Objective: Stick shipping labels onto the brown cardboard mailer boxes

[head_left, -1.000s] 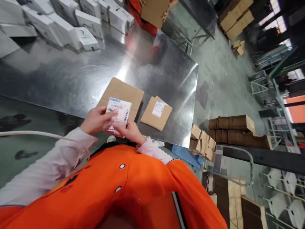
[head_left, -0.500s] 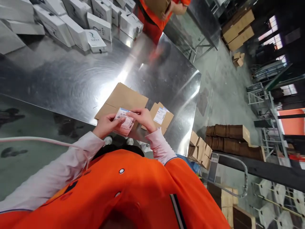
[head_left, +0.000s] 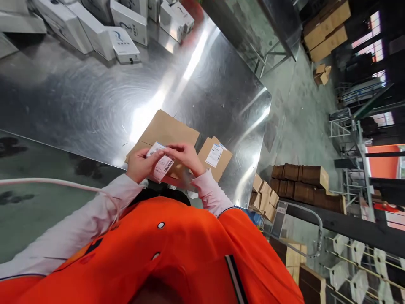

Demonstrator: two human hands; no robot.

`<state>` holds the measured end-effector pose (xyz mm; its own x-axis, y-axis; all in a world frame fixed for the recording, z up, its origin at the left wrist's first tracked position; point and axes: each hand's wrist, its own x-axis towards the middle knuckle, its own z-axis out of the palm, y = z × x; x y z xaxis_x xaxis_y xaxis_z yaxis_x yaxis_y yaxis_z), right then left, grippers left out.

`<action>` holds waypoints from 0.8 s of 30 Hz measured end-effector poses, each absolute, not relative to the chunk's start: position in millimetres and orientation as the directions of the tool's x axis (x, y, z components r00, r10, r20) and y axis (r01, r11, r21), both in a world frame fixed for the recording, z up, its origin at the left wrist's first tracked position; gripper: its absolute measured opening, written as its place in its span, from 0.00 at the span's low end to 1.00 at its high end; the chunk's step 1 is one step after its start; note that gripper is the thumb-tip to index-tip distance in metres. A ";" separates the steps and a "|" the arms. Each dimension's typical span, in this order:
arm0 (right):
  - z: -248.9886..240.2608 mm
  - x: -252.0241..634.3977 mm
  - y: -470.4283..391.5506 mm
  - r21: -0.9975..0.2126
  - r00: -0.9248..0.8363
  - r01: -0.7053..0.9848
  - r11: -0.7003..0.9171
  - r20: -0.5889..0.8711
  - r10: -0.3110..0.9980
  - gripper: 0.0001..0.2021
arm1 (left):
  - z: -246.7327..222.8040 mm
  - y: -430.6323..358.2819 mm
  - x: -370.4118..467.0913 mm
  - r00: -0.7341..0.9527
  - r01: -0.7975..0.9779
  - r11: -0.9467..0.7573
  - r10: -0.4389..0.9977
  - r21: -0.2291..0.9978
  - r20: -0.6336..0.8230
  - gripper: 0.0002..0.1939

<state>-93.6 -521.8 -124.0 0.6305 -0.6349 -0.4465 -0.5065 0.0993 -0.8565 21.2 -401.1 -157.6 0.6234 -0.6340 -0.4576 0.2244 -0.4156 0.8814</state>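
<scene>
A printed shipping label (head_left: 162, 168) with barcodes is held tilted over the near edge of the metal table. My left hand (head_left: 139, 164) is closed on its left side, thumb lying across the front. From the other side my right hand (head_left: 187, 158) pinches the label's upper right edge, thumb and forefinger pressed together near the left thumb. Whether it is one label or a thin stack I cannot tell. Beneath the hands lies a flat brown cardboard piece (head_left: 172, 126). Just right of my right hand are smaller flat cardboard pieces (head_left: 224, 161), the top one bearing a white label (head_left: 214, 155).
White boxes (head_left: 125, 44) with printed logos stand along the far left of the shiny metal table (head_left: 85, 97). A pale cable (head_left: 57, 182) runs to my left sleeve. Folded cardboard (head_left: 264, 197) sits beyond the right corner, and stacked brown cartons (head_left: 300, 181) lie farther right.
The label has tilted and shifted slightly left, and my right fingers have closed in toward my left thumb. The view has shifted, and the co-worker across the table has left the frame.
</scene>
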 end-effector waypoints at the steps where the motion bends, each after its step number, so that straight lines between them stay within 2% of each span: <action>1: -125.3 -92.9 -523.6 -0.858 0.635 -0.494 0.141 -0.467 -0.616 0.11 | -158.7 -401.2 22.3 0.620 0.227 -0.409 -0.639 0.884 -0.455 0.19; 6: -124.5 -90.8 -521.7 -0.865 0.586 -0.464 0.193 -0.463 -0.665 0.09 | -159.0 -404.9 26.0 0.564 0.264 -0.430 -0.657 0.863 -0.500 0.19; 9: -122.9 -92.9 -514.3 -0.863 0.581 -0.492 0.111 -0.421 -0.696 0.06 | -154.5 -408.8 25.2 0.592 0.228 -0.480 -0.622 0.847 -0.512 0.18; 12: -126.3 -95.2 -511.3 -0.856 0.559 -0.517 -0.023 -0.317 -0.767 0.06 | -150.4 -411.1 25.4 0.612 0.249 -0.526 -0.565 0.813 -0.553 0.19; 14: -131.8 -93.7 -518.8 -0.833 0.536 -0.541 -0.114 -0.237 -0.810 0.06 | -149.8 -409.9 28.1 0.492 0.357 -0.540 -0.585 0.762 -0.645 0.20; 16: -139.1 -88.2 -536.0 -0.792 0.504 -0.589 -0.160 -0.206 -0.839 0.06 | -151.8 -405.8 32.5 0.236 0.489 -0.576 -0.636 0.655 -0.735 0.25; 18: -147.1 -79.4 -559.7 -0.733 0.455 -0.661 -0.161 -0.220 -0.863 0.08 | -156.0 -399.4 36.7 0.013 0.564 -0.624 -0.649 0.541 -0.761 0.32; 21: -158.0 -65.9 -593.3 -0.620 0.369 -0.771 -0.146 -0.248 -0.896 0.11 | -163.2 -386.6 37.3 -0.053 0.604 -0.626 -0.648 0.492 -0.760 0.37; 24: -166.1 -58.6 -612.1 -0.523 0.319 -0.839 -0.149 -0.251 -0.914 0.12 | -165.9 -366.6 28.0 -0.038 0.583 -0.633 -0.648 0.510 -0.761 0.33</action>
<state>-58.6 -612.1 -166.1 0.3188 -0.9139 -0.2511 -0.8392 -0.1490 -0.5230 28.0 -366.6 -165.9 -0.0376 -0.6481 -0.7606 0.5827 -0.6326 0.5102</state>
